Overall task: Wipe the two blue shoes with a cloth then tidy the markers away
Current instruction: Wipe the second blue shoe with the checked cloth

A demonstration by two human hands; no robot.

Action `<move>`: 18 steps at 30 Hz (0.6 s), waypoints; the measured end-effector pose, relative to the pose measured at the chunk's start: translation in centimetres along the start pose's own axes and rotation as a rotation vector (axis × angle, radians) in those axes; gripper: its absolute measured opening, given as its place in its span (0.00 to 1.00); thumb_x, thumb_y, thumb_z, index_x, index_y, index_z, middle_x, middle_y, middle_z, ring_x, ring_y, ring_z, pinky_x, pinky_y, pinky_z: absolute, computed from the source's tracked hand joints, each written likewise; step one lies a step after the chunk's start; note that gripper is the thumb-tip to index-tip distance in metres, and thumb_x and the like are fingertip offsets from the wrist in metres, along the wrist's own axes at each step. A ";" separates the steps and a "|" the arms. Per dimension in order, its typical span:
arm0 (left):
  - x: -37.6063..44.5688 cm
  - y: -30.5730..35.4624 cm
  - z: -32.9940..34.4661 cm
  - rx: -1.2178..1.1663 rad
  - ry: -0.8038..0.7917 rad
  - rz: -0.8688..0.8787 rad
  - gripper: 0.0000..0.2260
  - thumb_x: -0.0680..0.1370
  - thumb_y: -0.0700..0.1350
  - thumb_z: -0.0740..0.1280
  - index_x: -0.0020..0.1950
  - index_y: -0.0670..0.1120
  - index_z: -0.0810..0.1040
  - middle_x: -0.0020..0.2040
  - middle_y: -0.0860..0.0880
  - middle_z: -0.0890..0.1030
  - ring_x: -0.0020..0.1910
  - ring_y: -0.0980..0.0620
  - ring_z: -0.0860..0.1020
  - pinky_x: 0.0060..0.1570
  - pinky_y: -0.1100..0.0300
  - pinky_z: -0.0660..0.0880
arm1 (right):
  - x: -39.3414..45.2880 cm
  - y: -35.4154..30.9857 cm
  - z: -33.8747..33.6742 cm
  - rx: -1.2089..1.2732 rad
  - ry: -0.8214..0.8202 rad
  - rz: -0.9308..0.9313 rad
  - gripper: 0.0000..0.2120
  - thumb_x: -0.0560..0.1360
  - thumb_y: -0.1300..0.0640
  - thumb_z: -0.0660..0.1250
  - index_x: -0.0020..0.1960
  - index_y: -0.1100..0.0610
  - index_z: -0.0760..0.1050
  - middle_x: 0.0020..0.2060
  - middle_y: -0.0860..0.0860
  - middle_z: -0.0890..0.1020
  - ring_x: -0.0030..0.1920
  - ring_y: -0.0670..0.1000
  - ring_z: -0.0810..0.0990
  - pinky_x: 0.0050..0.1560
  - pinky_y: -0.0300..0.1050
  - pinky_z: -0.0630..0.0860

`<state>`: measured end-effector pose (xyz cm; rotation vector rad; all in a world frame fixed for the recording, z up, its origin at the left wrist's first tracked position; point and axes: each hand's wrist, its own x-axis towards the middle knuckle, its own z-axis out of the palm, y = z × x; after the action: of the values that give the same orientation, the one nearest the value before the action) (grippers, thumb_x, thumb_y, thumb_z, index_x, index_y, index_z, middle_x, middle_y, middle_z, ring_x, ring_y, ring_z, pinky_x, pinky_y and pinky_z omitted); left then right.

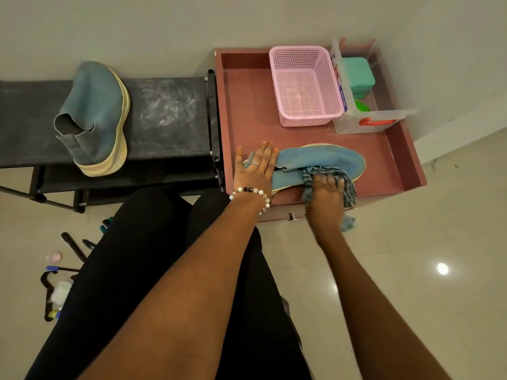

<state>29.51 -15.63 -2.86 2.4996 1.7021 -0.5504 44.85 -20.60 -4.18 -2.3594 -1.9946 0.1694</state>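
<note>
In the reddish drawer: a light blue shoe (pixel 323 163) lies on its side in the drawer (pixel 247 105), toe pointing right, near the front wall.
Left hand: the left hand (pixel 256 167) lies flat on the heel end of that shoe, fingers straight and spread, pressing it down.
Right hand: the right hand (pixel 326 187) is curled round a striped cloth (pixel 329 174), gripping it against the shoe's near side, just right of the left hand.
Second shoe: a darker blue shoe (pixel 96 116) stands tipped on the black rack (pixel 170 116), well to the left of both hands.
Markers: several markers (pixel 90 244) lie on the floor at lower left, partly hidden by the person's leg.
Drawer back: a pink basket (pixel 304 83) sits beside a clear box (pixel 365 124).
</note>
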 end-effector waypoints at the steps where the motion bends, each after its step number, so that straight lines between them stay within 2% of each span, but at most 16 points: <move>1: 0.0 0.0 -0.1 -0.005 0.009 0.000 0.35 0.82 0.53 0.54 0.76 0.42 0.33 0.78 0.46 0.36 0.76 0.49 0.36 0.70 0.33 0.41 | -0.2 -2.0 0.1 0.024 -0.034 0.087 0.24 0.72 0.65 0.61 0.68 0.67 0.65 0.64 0.65 0.71 0.68 0.62 0.66 0.74 0.57 0.49; 2: -0.1 0.0 -0.1 -0.016 0.021 -0.001 0.32 0.82 0.50 0.51 0.76 0.42 0.33 0.78 0.46 0.37 0.76 0.49 0.36 0.71 0.34 0.42 | -0.4 -4.0 0.3 0.056 -0.061 0.140 0.25 0.75 0.63 0.60 0.70 0.68 0.62 0.67 0.65 0.68 0.70 0.62 0.63 0.74 0.55 0.47; 3: -0.2 0.0 -0.1 -0.025 0.032 0.001 0.30 0.83 0.48 0.49 0.76 0.42 0.33 0.78 0.46 0.37 0.77 0.49 0.37 0.71 0.34 0.42 | -0.7 -5.9 0.6 0.090 -0.054 0.131 0.24 0.75 0.63 0.61 0.69 0.68 0.63 0.66 0.66 0.69 0.69 0.63 0.64 0.73 0.55 0.50; 5: -0.1 -0.1 -0.1 -0.034 0.034 0.011 0.28 0.84 0.47 0.46 0.76 0.42 0.33 0.78 0.46 0.37 0.77 0.50 0.37 0.71 0.35 0.42 | -1.0 -7.7 1.4 0.159 0.035 -0.019 0.21 0.69 0.67 0.67 0.61 0.70 0.71 0.56 0.67 0.76 0.61 0.65 0.73 0.69 0.61 0.63; 7: -0.1 -0.1 0.0 -0.027 0.029 0.010 0.27 0.83 0.46 0.46 0.76 0.43 0.33 0.78 0.46 0.36 0.77 0.50 0.37 0.71 0.35 0.42 | -1.2 -5.8 2.0 0.202 0.048 -0.187 0.26 0.58 0.71 0.71 0.56 0.68 0.75 0.50 0.63 0.78 0.55 0.64 0.77 0.63 0.62 0.70; 9: 0.0 -0.1 0.0 -0.020 0.019 0.007 0.30 0.83 0.47 0.49 0.76 0.42 0.32 0.78 0.46 0.36 0.76 0.49 0.36 0.70 0.34 0.41 | -0.7 -2.1 1.4 0.182 0.016 -0.307 0.31 0.58 0.71 0.69 0.61 0.62 0.74 0.53 0.59 0.78 0.57 0.61 0.76 0.67 0.60 0.67; 11: 0.0 0.0 0.2 -0.018 0.010 0.009 0.37 0.81 0.55 0.55 0.75 0.42 0.31 0.78 0.45 0.36 0.76 0.49 0.36 0.70 0.34 0.41 | -0.5 1.2 0.9 0.138 0.016 -0.263 0.33 0.60 0.71 0.69 0.64 0.58 0.73 0.56 0.56 0.78 0.59 0.59 0.76 0.71 0.59 0.59; 13: 0.0 0.0 0.2 -0.011 0.009 0.016 0.42 0.79 0.60 0.58 0.76 0.42 0.32 0.78 0.45 0.37 0.77 0.49 0.37 0.69 0.34 0.41 | -0.3 2.3 0.6 0.153 0.054 -0.120 0.31 0.60 0.73 0.69 0.63 0.62 0.74 0.55 0.60 0.79 0.57 0.61 0.77 0.70 0.63 0.58; 16: 0.0 0.0 0.0 0.000 0.011 0.006 0.37 0.81 0.55 0.55 0.76 0.42 0.32 0.78 0.45 0.37 0.77 0.49 0.37 0.69 0.34 0.41 | -0.4 -0.8 0.5 0.164 0.026 0.057 0.28 0.61 0.70 0.67 0.62 0.68 0.71 0.55 0.65 0.75 0.59 0.65 0.72 0.71 0.61 0.56; 18: -0.1 0.1 0.0 -0.002 0.028 -0.004 0.31 0.82 0.48 0.50 0.76 0.42 0.32 0.78 0.46 0.36 0.76 0.49 0.36 0.70 0.34 0.41 | -0.7 -3.5 0.5 0.173 -0.006 0.056 0.26 0.65 0.68 0.65 0.64 0.69 0.69 0.57 0.65 0.73 0.61 0.65 0.69 0.72 0.58 0.54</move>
<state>29.56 -15.70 -2.83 2.5148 1.7160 -0.5164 41.21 -20.67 -4.26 -2.3097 -1.8352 0.3378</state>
